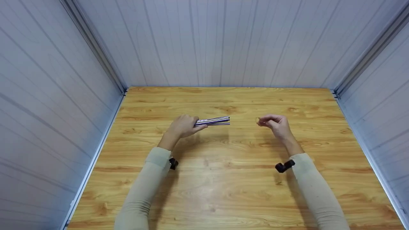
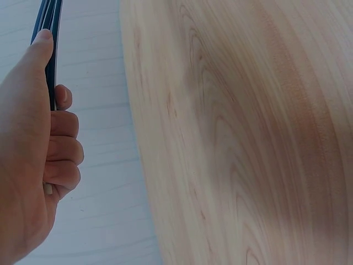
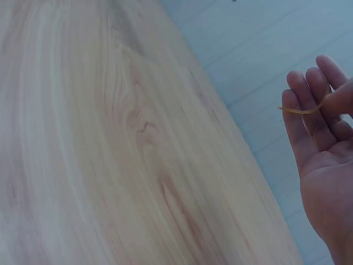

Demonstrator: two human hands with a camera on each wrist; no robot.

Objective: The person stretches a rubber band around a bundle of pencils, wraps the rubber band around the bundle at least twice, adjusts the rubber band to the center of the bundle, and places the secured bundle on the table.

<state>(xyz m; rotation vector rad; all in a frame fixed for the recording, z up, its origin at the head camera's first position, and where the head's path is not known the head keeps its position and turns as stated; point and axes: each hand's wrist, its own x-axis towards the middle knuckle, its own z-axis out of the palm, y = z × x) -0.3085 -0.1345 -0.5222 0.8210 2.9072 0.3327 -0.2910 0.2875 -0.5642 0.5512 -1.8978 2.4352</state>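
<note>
My left hand (image 1: 183, 125) grips a bundle of thin, dark, straight sticks with pale stripes that look like pencils (image 1: 219, 120). Their free ends point right and fan out slightly. In the left wrist view the thumb lies along the pencils (image 2: 51, 66) while the fingers curl round them; the palm hides their other ends. Off to the right, apart from the bundle, my right hand (image 1: 277, 125) pinches a thin yellowish rubber band (image 3: 302, 111) between thumb and fingers. Part of the band is hidden by the thumb. Both hands are raised over the tabletop.
A wood-grain table (image 1: 211, 179) spreads beneath both arms. Pale panelled walls (image 1: 207, 41) close it in at the back, left and right. A small black device (image 1: 285, 166) sits at the right wrist, another (image 1: 173, 163) at the left.
</note>
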